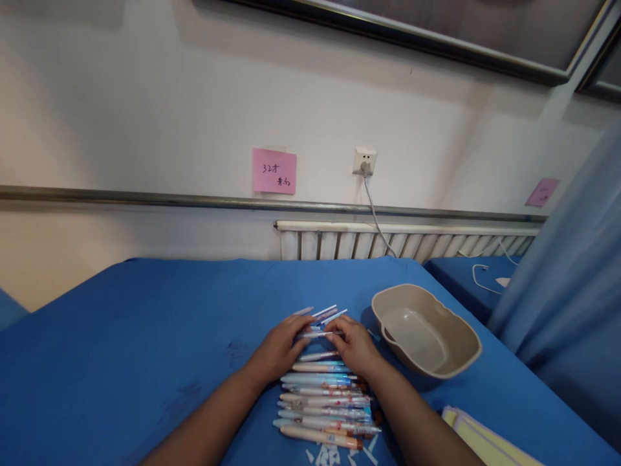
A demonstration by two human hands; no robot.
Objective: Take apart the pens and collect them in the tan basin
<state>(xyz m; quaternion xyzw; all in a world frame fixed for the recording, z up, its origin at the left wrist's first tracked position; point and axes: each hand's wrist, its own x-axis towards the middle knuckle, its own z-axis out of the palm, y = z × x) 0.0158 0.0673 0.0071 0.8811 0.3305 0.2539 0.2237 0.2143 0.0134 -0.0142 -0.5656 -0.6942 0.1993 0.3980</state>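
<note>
A slim, pale pen [316, 334] lies crosswise between my hands. My left hand [277, 349] has its thumb and fingers closed at one end of it, and my right hand [356, 344] pinches the other end. Beyond my fingertips are a few more pens [326, 315], partly hidden by the hands. Nearer to me, several pens [323, 401] in peach, light blue and white lie side by side in a column on the blue cloth [160, 330]. Small white scraps [327, 455] are scattered below the nearest pen.
To the right of the pens stands a beige plastic basin [417, 330]. Yellow folded material [485, 437] lies at the lower right, and a blue curtain [572, 285] hangs at the right. Behind the cloth-covered surface are a white radiator [339, 243] and a plugged-in cable [373, 207].
</note>
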